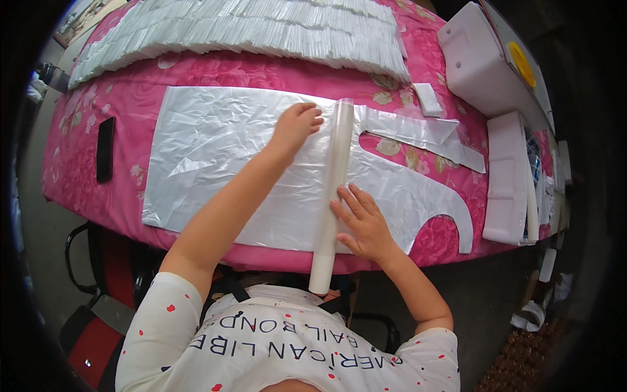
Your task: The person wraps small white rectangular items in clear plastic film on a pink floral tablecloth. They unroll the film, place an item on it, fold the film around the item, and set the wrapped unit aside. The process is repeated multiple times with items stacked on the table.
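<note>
A silvery-white plastic apron point(222, 163) lies spread across the table, its curved cut-outs and straps toward the right. Across it, from far to near, rests a long pale tube point(335, 157), with its near end sticking out past the table edge. My left hand point(297, 130) is over the plastic just left of the tube's far part, fingers loosely bent and holding nothing. Against the tube's right side, near its lower half, my right hand point(364, 222) lies with fingers spread, the fingertips touching it or very close.
Rows of stacked folded white plastic point(248, 29) line the far side of the pink floral tablecloth point(78, 157). A black phone point(105, 150) lies at left, a small white folded piece point(427, 100) at far right. White foam boxes point(504, 176) stand at right; red-black chairs point(117, 268) are below left.
</note>
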Available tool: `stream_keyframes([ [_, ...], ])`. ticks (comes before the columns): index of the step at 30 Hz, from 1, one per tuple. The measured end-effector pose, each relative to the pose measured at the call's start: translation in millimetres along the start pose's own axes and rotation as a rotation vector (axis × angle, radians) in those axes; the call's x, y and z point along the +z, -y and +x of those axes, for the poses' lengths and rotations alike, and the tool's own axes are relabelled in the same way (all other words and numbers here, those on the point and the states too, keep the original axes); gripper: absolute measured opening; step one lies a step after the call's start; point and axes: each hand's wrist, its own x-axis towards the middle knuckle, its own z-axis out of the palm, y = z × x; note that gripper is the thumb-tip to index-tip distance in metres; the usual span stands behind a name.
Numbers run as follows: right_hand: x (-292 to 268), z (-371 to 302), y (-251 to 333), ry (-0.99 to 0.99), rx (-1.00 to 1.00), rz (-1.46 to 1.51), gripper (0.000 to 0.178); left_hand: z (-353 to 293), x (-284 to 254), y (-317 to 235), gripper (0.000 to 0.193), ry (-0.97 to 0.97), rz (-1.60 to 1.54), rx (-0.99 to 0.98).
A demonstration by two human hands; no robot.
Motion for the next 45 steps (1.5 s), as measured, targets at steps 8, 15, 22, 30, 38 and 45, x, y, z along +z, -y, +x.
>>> stream_keyframes([
  [8, 61, 125, 100, 0.255, -0.407, 0.328, 0.055, -82, -129, -40, 0.035, -0.220, 0.201, 0.349],
  [15, 56, 180, 130, 0.022, -0.515, 0.484, 0.044, -195, -217, -10, 0.031, -0.507, 0.241, 0.309],
  [22, 106, 240, 111, -0.047, -0.506, 0.138, 0.042, -260, -212, 34, 0.026, -0.561, 0.504, 0.266],
  [30, 173, 297, 190, -0.320, 0.119, 0.194, 0.069, -252, -223, 27, 0.079, -0.727, 1.178, 0.103],
  [38, 110, 281, 155, -0.027, 0.480, 2.312, 0.066, -254, -183, 27, 0.069, 0.248, -0.776, 0.002],
  [45, 42, 227, 115, -0.364, 0.419, 1.867, 0.056, -217, -161, 26, 0.072, 0.437, -0.450, -0.236],
])
